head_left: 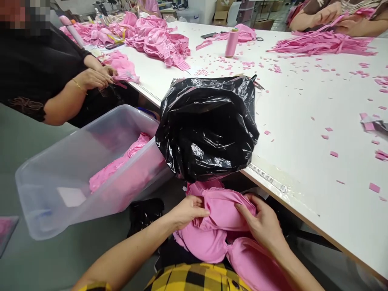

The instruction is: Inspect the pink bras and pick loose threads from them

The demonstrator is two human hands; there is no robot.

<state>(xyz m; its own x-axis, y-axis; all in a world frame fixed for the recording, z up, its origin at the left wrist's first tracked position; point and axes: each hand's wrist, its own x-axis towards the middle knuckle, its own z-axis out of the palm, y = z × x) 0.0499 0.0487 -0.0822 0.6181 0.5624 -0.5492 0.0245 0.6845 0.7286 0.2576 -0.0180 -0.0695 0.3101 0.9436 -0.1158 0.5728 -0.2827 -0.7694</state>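
Note:
Between my two hands is a pink bra [226, 208], held above my lap. My left hand [190, 212] pinches its left side, thumb on top of the fabric. My right hand [262, 218] grips the other end, thumb over the front and fingers behind. Below it, more pink bra cups [203, 244] lie across my lap, partly covered by the held one and my right forearm. Just past my hands, a black plastic bag [206, 129] stands with its mouth gaping at the table's edge.
A clear plastic bin [72, 161] with pink garments [121, 161] stands left of the bag. The white table [303, 133] carries pink scraps, a thread spool [231, 42], pink straps [321, 44] and a garment heap [157, 38]. Co-workers' hands handle pink pieces at the left and far right.

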